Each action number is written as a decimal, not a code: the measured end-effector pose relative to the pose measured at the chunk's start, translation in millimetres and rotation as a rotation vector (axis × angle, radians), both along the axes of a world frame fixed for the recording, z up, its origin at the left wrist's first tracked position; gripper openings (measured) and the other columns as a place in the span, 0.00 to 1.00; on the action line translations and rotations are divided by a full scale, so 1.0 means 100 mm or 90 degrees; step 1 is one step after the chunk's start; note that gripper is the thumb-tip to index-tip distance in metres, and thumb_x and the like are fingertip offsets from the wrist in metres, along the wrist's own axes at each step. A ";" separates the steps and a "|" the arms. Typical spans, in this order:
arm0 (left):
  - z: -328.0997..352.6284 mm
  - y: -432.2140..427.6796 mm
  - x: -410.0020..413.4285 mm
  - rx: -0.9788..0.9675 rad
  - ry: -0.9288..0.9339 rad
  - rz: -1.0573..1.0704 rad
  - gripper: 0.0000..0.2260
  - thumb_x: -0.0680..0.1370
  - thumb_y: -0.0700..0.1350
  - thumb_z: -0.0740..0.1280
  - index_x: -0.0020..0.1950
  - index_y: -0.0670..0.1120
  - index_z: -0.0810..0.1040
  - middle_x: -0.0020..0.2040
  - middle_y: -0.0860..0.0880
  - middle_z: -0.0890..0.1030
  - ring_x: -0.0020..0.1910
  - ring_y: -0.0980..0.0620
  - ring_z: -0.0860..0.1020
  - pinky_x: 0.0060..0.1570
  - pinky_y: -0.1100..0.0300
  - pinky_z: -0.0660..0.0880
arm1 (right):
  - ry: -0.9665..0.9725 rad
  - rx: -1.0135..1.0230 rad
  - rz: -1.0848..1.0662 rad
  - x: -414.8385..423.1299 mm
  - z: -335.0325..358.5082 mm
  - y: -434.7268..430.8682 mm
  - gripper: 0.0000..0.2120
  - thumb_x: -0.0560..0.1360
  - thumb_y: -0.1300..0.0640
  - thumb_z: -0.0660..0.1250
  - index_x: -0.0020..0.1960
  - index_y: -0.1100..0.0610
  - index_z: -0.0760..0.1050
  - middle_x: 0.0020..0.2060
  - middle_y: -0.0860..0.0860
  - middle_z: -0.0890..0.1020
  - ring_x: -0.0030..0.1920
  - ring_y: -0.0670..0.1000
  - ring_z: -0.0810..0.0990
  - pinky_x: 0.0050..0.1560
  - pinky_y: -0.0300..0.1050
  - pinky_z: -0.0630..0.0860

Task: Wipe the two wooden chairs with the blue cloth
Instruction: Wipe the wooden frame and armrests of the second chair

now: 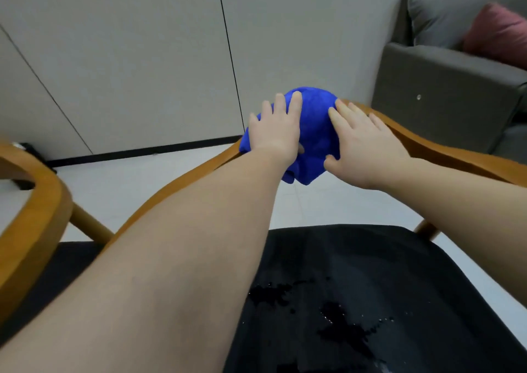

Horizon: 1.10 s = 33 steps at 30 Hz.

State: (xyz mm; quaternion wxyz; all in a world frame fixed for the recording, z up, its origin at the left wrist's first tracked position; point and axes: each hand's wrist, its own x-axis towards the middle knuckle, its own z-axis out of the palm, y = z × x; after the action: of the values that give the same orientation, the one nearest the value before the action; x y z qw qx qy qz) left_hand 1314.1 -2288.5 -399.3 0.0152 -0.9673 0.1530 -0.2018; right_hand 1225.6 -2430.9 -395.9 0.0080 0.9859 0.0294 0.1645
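The blue cloth (315, 133) is draped over the top of the curved wooden backrest (445, 150) of the chair in front of me. My left hand (275, 132) lies flat on the cloth's left side, fingers straight. My right hand (365, 147) presses on the cloth's right side with straight fingers, its thumb under the cloth's lower edge. The chair has a black seat (370, 287) with wet drops on it. A second wooden chair (37, 207) stands at the left, only partly in view.
A grey sofa (445, 93) with a pink cushion (496, 36) stands at the right behind the chair. A grey panelled wall with a black skirting runs across the back. The floor is pale.
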 end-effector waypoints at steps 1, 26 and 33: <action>-0.02 0.08 -0.01 -0.012 0.008 0.008 0.45 0.71 0.56 0.75 0.79 0.52 0.51 0.72 0.48 0.63 0.66 0.45 0.67 0.59 0.49 0.69 | 0.008 -0.005 0.003 0.02 0.01 0.07 0.38 0.75 0.46 0.63 0.79 0.57 0.53 0.80 0.54 0.54 0.79 0.55 0.52 0.77 0.55 0.54; -0.06 1.32 -0.79 0.137 0.127 0.155 0.35 0.78 0.49 0.64 0.80 0.44 0.49 0.73 0.41 0.64 0.67 0.40 0.67 0.52 0.50 0.68 | 0.244 0.268 0.046 -0.13 -0.44 1.78 0.34 0.73 0.55 0.64 0.76 0.58 0.58 0.77 0.59 0.55 0.74 0.62 0.58 0.69 0.57 0.66; -0.03 1.48 -1.20 0.150 0.161 0.186 0.34 0.80 0.54 0.60 0.80 0.45 0.48 0.76 0.40 0.58 0.71 0.37 0.63 0.59 0.48 0.68 | 0.271 0.312 0.091 -0.32 -0.69 2.06 0.38 0.62 0.45 0.54 0.71 0.59 0.64 0.60 0.58 0.74 0.60 0.60 0.71 0.52 0.50 0.70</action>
State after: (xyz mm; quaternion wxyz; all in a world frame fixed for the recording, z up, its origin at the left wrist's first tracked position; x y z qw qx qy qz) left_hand 1194.1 -2140.8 -402.3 0.1380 -0.9883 0.0347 -0.0550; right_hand 1194.0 -2224.5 -465.1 -0.2470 0.9663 0.0592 -0.0426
